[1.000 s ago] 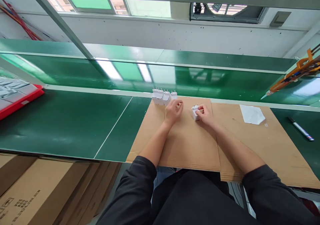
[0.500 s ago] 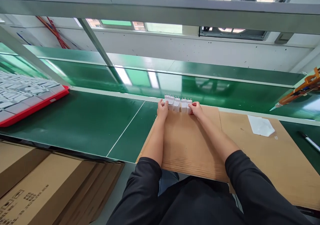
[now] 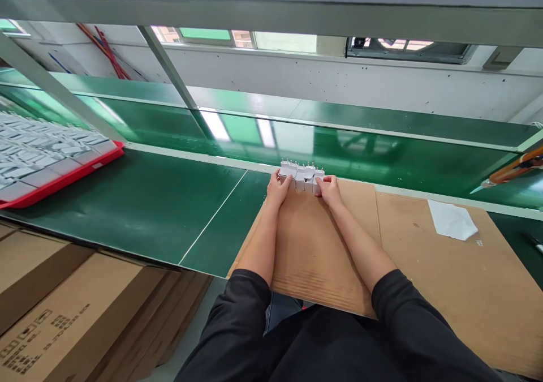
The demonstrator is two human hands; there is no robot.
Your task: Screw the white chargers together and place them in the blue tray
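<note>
Several white plug adapters (image 3: 302, 177) stand side by side in a row, metal pins up, at the far edge of a brown cardboard sheet (image 3: 314, 235). My left hand (image 3: 279, 188) grips the left end of the row, thumb on the near side. At the right end, my right hand (image 3: 328, 189) has its fingers closed on the last adapter. Between the two hands the adapters sit pressed against one another. The fingertips behind the row are partly hidden.
At the left, a red tray (image 3: 85, 172) holds many white adapters. A white paper piece (image 3: 452, 219) lies on the right cardboard. An orange-handled tool (image 3: 511, 171) hangs at the right. Cardboard boxes (image 3: 85, 308) are stacked at lower left. A metal beam (image 3: 271, 11) crosses above.
Gaps between the adapters have closed up as my two hands moved toward each other. The camera view has shifted slightly.
</note>
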